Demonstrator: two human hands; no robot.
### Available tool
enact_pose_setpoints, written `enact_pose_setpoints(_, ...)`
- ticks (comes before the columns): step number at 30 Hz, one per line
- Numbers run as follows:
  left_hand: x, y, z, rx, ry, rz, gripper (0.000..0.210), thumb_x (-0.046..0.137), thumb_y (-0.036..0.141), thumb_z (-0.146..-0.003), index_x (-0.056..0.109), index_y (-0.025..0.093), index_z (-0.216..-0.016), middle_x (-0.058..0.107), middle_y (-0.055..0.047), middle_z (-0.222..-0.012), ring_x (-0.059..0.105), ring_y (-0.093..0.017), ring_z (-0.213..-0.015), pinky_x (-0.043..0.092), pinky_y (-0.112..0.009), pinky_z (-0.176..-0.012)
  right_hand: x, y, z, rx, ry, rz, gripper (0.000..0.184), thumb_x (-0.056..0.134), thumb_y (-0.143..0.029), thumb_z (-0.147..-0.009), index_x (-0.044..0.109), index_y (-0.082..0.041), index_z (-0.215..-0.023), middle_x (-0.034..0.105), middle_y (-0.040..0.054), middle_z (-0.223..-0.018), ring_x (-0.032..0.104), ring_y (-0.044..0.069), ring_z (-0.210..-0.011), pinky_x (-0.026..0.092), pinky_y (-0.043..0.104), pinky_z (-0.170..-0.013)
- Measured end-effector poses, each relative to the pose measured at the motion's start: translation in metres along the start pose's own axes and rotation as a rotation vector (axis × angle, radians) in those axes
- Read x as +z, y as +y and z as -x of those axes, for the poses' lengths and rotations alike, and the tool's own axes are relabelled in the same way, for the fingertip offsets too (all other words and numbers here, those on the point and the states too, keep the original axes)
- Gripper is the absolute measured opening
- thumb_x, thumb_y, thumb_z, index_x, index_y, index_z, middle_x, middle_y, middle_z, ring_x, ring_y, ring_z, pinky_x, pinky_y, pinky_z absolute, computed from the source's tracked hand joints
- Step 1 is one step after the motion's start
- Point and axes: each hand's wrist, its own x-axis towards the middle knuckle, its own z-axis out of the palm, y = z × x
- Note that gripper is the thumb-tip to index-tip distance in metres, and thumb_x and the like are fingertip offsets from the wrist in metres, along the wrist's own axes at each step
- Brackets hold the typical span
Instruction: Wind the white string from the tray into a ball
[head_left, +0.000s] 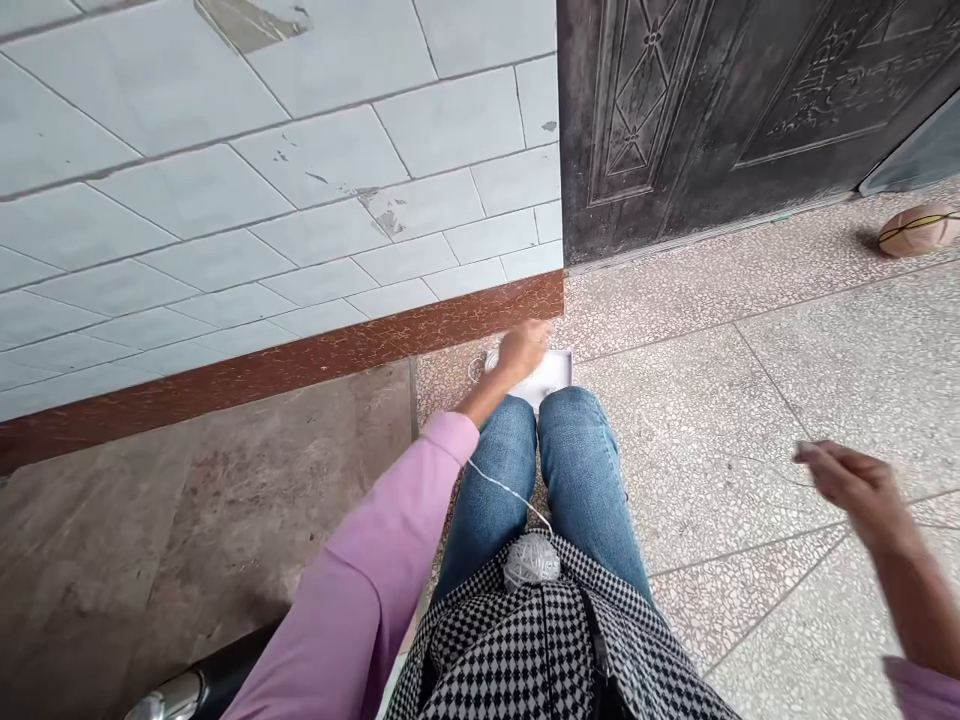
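My left hand point(523, 348), closed, is over a white shallow tray point(561, 368) beyond my knees. What its fingers hold, if anything, I cannot make out. Loops of white yarn point(491, 360) lie at the tray's left side, partly hidden by this hand. Far out to the right, my right hand point(855, 490) pinches a thin thread point(795, 481), faint against the floor. A ball of pale grey-white yarn point(532, 562) rests in my lap on the checked cloth. From it a strand point(510, 490) runs up across my left thigh and passes behind my left sleeve.
Ahead stands a white tiled wall point(322, 150) with a red-brown skirting point(337, 350). A dark patterned door point(697, 120) is to its right. On the speckled floor point(697, 400) lies a pinkish striped ball point(919, 230) at far right. A metal-ended black object point(180, 695) is lower left.
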Motion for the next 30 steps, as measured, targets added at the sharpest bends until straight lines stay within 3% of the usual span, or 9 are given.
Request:
enact_pose_setpoints(2, 0.026, 0.033, 0.027, 0.214, -0.17, 0.267, 0.037, 0.061, 0.006, -0.096, 0.085, 0.024, -0.117, 0.082, -0.005, -0.128, 0.077, -0.019, -0.11, 0.059, -0.031, -0.098, 0.043, 0.0, -0.005, 0.019, -0.069, -0.005, 0.067, 0.081, -0.09, -0.077, 0.075, -0.024, -0.063, 0.057, 0.0069, -0.055, 0.043, 0.016, -0.045, 0.031, 0.033, -0.041)
enact_pose_setpoints(5, 0.056, 0.073, 0.068, 0.309, -0.617, 0.534, 0.034, 0.061, 0.022, -0.105, 0.079, 0.021, -0.134, 0.081, -0.005, -0.099, 0.071, -0.014, -0.071, 0.056, -0.026, -0.067, 0.094, -0.024, 0.001, -0.068, -0.171, 0.027, 0.07, 0.069, -0.086, -0.09, 0.066, -0.022, -0.062, 0.058, 0.0032, -0.058, 0.048, 0.016, -0.051, 0.04, 0.031, -0.047)
enact_pose_setpoints(7, 0.066, 0.087, 0.085, 0.3, -0.777, 0.62, 0.033, 0.061, 0.024, -0.106, 0.077, 0.016, -0.133, 0.076, -0.003, -0.087, 0.068, -0.012, -0.067, 0.053, -0.023, -0.061, 0.113, -0.043, 0.007, -0.134, -0.195, 0.041, 0.067, 0.062, -0.08, -0.099, 0.066, -0.022, -0.066, 0.054, 0.0003, -0.057, 0.045, 0.014, -0.051, 0.039, 0.029, -0.049)
enact_pose_setpoints(9, 0.065, 0.093, 0.092, 0.265, -0.827, 0.67, 0.026, 0.06, 0.023, -0.106, 0.078, 0.013, -0.123, 0.075, -0.004, -0.086, 0.068, -0.011, -0.068, 0.053, -0.021, -0.061, 0.12, -0.058, 0.011, -0.183, -0.19, 0.062, 0.064, 0.06, -0.076, -0.103, 0.068, -0.022, -0.07, 0.052, -0.0009, -0.057, 0.043, 0.013, -0.052, 0.038, 0.028, -0.05)
enact_pose_setpoints(16, 0.029, 0.078, 0.084, 0.172, -0.731, 0.694, 0.018, 0.065, 0.025, -0.103, 0.078, 0.014, -0.096, 0.067, 0.001, -0.071, 0.057, -0.008, -0.059, 0.047, -0.02, -0.06, 0.121, -0.07, 0.0, -0.211, -0.203, 0.041, 0.057, 0.062, -0.071, -0.103, 0.072, -0.021, -0.08, 0.058, 0.0005, -0.063, 0.047, 0.014, -0.056, 0.04, 0.029, -0.053)
enact_pose_setpoints(20, 0.016, 0.071, 0.085, 0.229, -0.534, 0.653, 0.01, 0.069, 0.016, -0.095, 0.076, 0.016, -0.09, 0.07, 0.001, -0.073, 0.059, -0.01, -0.064, 0.048, -0.023, -0.065, 0.123, -0.076, 0.001, -0.194, -0.159, 0.046, 0.054, 0.066, -0.07, -0.1, 0.071, -0.02, -0.081, 0.057, 0.0004, -0.063, 0.047, 0.014, -0.056, 0.04, 0.03, -0.055)
enact_pose_setpoints(24, 0.014, 0.073, 0.097, 0.404, -0.204, 0.39, 0.013, 0.069, 0.013, -0.094, 0.076, 0.021, -0.086, 0.076, -0.002, -0.083, 0.065, -0.014, -0.075, 0.05, -0.029, -0.077, 0.13, -0.094, 0.006, -0.101, -0.409, -0.096, 0.056, 0.07, -0.072, -0.098, 0.067, -0.022, -0.075, 0.046, -0.0034, -0.057, 0.038, 0.012, -0.052, 0.034, 0.028, -0.05)
enact_pose_setpoints(26, 0.016, 0.076, 0.105, 0.476, -0.161, 0.292, 0.015, 0.069, 0.013, -0.096, 0.075, 0.022, -0.085, 0.078, -0.002, -0.085, 0.067, -0.016, -0.077, 0.049, -0.031, -0.079, 0.133, -0.101, 0.002, -0.063, -0.476, -0.202, 0.056, 0.07, -0.073, -0.098, 0.065, -0.023, -0.073, 0.042, -0.0046, -0.056, 0.034, 0.012, -0.051, 0.031, 0.028, -0.048)
enact_pose_setpoints(30, 0.021, 0.078, 0.113, 0.473, -0.173, 0.289, 0.015, 0.069, 0.013, -0.094, 0.072, 0.021, -0.082, 0.074, 0.0, -0.078, 0.063, -0.013, -0.07, 0.045, -0.028, -0.072, 0.135, -0.093, -0.012, -0.087, -0.234, -0.158, 0.064, 0.07, -0.08, -0.094, 0.059, -0.022, -0.069, 0.043, -0.0032, -0.057, 0.035, 0.012, -0.054, 0.029, 0.028, -0.05)
